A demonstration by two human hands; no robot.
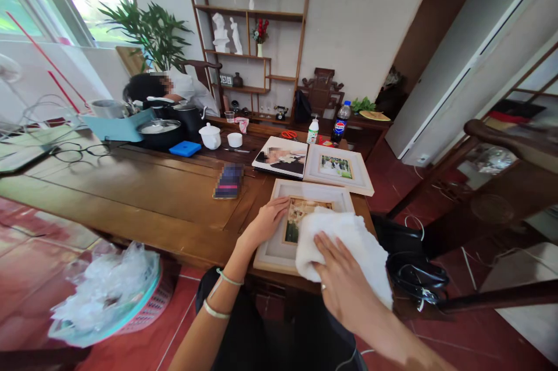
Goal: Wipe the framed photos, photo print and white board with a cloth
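Note:
A picture frame (271,250) with a pale rim lies flat at the table's near edge, a small photo in its middle. My left hand (265,221) rests on the frame's left side, fingers stretched out beside the photo. Under my right hand (344,284) is a folded white towel (364,246), pressed onto the frame's right part. The towel hides the photo's lower right and hangs past the frame's right side. Behind it lie a second framed photo (360,176) and a large print (281,156) of people, side by side.
On the wooden table (174,202) are a phone (229,180), eyeglasses (81,153), a white lidded pot (210,136), a blue box (185,148) and a cola bottle (341,122). A person (187,89) leans at the far side. A bag-lined basket (148,304) stands lower left.

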